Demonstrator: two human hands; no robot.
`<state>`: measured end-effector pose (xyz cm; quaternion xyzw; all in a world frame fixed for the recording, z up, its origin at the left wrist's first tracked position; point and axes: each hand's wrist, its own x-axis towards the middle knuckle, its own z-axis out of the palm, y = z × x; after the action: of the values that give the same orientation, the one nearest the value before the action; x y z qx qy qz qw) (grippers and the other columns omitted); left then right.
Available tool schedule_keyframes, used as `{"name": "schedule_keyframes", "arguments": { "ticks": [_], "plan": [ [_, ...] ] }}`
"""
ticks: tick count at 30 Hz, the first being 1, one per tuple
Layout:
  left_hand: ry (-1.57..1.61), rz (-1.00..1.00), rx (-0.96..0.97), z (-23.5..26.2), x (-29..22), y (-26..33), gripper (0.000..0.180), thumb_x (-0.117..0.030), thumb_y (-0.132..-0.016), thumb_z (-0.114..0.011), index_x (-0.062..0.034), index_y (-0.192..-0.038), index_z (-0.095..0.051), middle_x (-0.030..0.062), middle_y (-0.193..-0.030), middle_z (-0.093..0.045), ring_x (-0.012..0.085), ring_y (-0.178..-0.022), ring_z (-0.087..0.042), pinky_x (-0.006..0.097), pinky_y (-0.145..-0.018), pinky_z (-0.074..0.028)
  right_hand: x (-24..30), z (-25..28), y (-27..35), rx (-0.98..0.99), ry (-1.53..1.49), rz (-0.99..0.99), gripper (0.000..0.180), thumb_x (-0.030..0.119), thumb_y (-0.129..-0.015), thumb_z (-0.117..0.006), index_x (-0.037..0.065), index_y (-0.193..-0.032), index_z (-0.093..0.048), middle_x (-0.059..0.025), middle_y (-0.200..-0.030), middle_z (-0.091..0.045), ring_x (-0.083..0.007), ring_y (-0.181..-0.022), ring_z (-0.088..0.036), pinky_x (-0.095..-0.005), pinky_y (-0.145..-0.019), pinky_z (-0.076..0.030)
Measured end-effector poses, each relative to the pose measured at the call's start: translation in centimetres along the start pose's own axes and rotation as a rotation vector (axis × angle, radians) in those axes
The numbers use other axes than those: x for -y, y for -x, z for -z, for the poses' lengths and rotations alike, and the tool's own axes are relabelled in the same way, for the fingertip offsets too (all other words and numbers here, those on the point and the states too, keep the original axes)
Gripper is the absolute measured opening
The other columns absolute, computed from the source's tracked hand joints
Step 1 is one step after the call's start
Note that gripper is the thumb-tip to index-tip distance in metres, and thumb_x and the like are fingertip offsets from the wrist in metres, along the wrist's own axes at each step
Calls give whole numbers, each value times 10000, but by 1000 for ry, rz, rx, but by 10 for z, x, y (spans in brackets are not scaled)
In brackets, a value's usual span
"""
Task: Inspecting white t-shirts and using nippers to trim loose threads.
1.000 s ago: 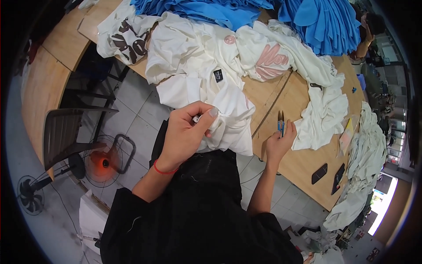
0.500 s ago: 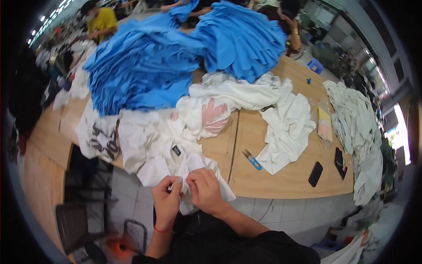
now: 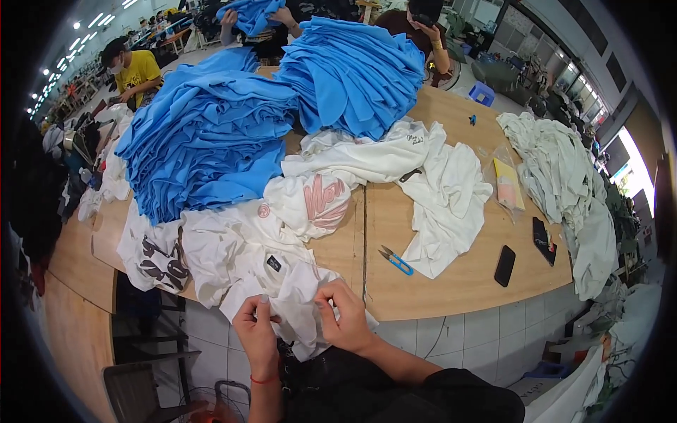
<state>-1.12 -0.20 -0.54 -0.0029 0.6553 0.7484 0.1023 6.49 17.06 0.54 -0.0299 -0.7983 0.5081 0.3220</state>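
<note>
My left hand [image 3: 256, 330] and right hand [image 3: 340, 317] both pinch the hem of a white cotton T-shirt [image 3: 282, 285] hanging over the near edge of the wooden tabletop [image 3: 451, 275], with blue-handled thread snips [image 3: 395, 260] lying just right of it.

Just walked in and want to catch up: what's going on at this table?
A person grips a white cotton garment at the near edge of the long wooden table, left hand and right hand both pinching the fabric. Small blue-handled thread snips lie on the table to their right. Tall piles of blue garments sit behind.
</note>
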Motion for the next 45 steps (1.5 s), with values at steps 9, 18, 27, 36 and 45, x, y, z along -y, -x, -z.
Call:
{"name": "schedule_keyframes", "arguments": {
  "ticks": [9, 18, 27, 36, 45],
  "plan": [
    [-91, 1, 144, -15, -6, 19, 147, -94, -1088, -716, 30, -1022, -760, 17, -874, -726, 59, -730, -635, 228, -632, -509, 7, -4, 1, 115, -2, 28, 142, -29, -951, -786, 0, -1088, -762, -128, -1017, -726, -272, -829, -736, -335, -726, -583],
    [-243, -116, 213, -2, 0, 16, 108, -53, -1036, -757, 40, -982, -763, 9, -815, -686, 54, -700, -575, 240, -616, -443, 12, 0, 2, 194, 8, -23, 89, -45, -985, -724, -3, -1064, -722, -132, -947, -684, -305, -795, -716, -373, -703, -576],
    [-172, -58, 212, 3, -3, 16, 134, -66, -1047, -755, 40, -965, -764, 2, -820, -693, 53, -697, -598, 236, -619, -461, 14, 6, 7, 205, 97, 70, 75, -66, -988, -693, 4, -1013, -688, -125, -924, -654, -269, -711, -681, -358, -628, -539],
    [-160, -60, 214, -3, -7, 19, 125, -70, -1046, -754, 37, -986, -777, 8, -823, -705, 65, -714, -621, 244, -625, -468, 24, 12, -2, 188, -156, -144, 116, -5, -982, -762, -8, -1096, -742, -111, -962, -699, -252, -746, -698, -345, -659, -549],
    [-227, -140, 283, -3, -7, 19, 67, -40, -993, -791, 27, -993, -791, 46, -825, -730, 88, -744, -631, 264, -664, -485, 22, 13, 0, 177, -21, -53, 125, -61, -935, -778, -15, -1051, -767, -112, -975, -739, -209, -770, -715, -311, -693, -560]
  ]
}}
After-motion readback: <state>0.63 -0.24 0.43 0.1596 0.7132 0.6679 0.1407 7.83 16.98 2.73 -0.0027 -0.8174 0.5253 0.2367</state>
